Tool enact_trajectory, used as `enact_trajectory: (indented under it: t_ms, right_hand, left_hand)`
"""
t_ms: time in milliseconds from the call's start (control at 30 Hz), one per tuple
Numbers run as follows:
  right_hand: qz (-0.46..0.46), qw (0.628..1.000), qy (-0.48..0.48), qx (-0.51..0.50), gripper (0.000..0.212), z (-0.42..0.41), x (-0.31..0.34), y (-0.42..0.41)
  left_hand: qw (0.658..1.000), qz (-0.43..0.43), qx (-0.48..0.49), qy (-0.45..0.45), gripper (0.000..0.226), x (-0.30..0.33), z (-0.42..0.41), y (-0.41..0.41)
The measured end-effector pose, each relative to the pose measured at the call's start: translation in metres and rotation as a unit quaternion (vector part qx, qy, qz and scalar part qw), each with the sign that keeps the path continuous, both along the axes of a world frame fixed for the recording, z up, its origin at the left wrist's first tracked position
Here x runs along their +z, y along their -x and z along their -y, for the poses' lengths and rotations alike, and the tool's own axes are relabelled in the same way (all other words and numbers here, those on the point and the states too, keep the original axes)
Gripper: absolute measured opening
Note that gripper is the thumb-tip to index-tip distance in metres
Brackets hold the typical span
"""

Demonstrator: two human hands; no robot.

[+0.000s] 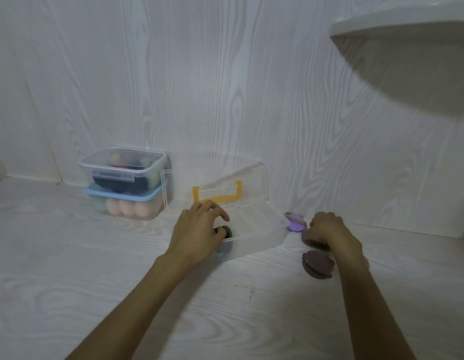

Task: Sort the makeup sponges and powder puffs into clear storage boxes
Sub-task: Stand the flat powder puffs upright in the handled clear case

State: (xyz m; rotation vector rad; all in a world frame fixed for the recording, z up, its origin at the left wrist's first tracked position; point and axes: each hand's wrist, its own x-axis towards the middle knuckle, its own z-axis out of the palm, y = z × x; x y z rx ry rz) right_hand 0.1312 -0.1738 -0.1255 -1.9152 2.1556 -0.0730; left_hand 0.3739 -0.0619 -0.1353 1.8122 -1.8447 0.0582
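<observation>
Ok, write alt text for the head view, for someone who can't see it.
A person's left hand lowers a dark green puff into an open clear box, while the right hand grips a mauve puff on the white table. Two lidded boxes stand stacked at the wall.

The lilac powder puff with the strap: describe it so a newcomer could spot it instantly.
Start at the open clear storage box with the yellow handle in the middle of the white surface. Just past its right corner lies the lilac powder puff with a pink strap. The two puffs nearer the camera are dark mauve-brown, not lilac.
</observation>
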Motion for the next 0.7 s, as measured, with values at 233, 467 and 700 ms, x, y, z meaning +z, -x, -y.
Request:
enact_trajectory:
  t_ms: [233, 467, 700]
  right_hand:
    - [0.028, 0.998, 0.039, -0.031, 0.030, 0.001, -0.008, -0.001]
    - [0.121, 0.991, 0.051, -0.032, 0.027, -0.010, 0.027, 0.005]
    - [0.312, 0.924, 0.167, 0.146, 0.020, -0.056, 0.064, -0.050]
  left_hand:
    - [0.996, -0.073, -0.035, -0.038, 0.024, -0.002, 0.001, -0.004]
    - [0.995, -0.026, -0.050, -0.076, 0.026, -0.004, 0.008, -0.010]
    - [0.997, -0.040, 0.039, -0.056, 0.022, -0.003, 0.014, 0.010]
